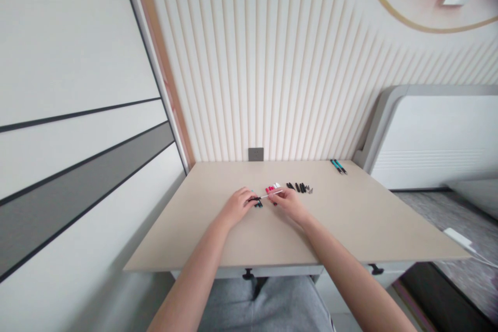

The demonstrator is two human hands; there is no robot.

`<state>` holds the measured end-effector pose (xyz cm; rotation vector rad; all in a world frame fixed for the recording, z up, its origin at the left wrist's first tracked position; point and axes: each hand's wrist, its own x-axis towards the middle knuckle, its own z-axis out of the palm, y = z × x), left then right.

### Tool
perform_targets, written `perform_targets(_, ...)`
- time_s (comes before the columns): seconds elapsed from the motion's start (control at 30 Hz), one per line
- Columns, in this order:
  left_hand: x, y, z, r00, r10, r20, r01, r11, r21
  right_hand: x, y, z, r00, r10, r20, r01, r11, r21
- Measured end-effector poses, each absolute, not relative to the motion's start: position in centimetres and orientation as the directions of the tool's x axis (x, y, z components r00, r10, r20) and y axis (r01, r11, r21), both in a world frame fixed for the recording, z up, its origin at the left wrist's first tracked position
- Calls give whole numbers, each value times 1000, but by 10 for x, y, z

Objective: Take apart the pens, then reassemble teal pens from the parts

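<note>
My left hand [238,204] is closed on a small black pen part [254,198], pinched at the fingertips. From this part a thin white pen refill [266,196] runs to my right hand [288,201], whose fingers are closed on its other end. Both hands are just above the desk. Under and beside the left fingertips lie short teal and black pen pieces [259,205], partly hidden. Red pieces [268,190] and white pieces [276,185] lie just behind the right fingers, partly covered by them.
Right of my hands, several black pen pieces [300,187] lie in a row beside small grey metallic pieces [309,190]. Two teal and black pens [338,166] rest near the back right of the beige desk [365,218]. A wall socket [256,154] sits behind the desk.
</note>
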<state>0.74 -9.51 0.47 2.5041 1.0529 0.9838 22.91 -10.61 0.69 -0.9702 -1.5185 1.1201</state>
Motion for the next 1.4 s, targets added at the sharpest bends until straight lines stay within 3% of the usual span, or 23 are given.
perform_targets(0.1, 8, -96, 5, 515, 706, 487, 535, -708, 460, 228, -108, 6, -219, 948, 230, 52, 247, -968)
perform_targets(0.33, 12, -99, 7, 559, 677, 479, 540, -736, 409, 221, -110, -3, -235, 936, 263, 256, 320, -912)
perform_targets(0.57, 10, -93, 1, 470, 713, 520, 548, -697, 462, 226, -104, -9, -160, 925, 344, 313, 378, -871)
perform_targets(0.77, 10, -92, 0, 453, 711, 538, 527, -700, 482, 229, -106, -7, -225, 914, 337, 422, 403, -813)
perform_targets(0.9, 11, -94, -1, 499, 705, 504, 520, -709, 476, 224, -108, -9, -338, 871, 358, 413, 479, -775)
perform_targets(1.13, 7, -92, 1, 431, 727, 534, 552, -681, 482, 225, -108, -10, -173, 893, 416, 436, 448, -780)
perform_targets(1.4, 7, -93, 3, 499, 714, 492, 541, -700, 466, 224, -110, -8, -241, 896, 372, 489, 443, -752)
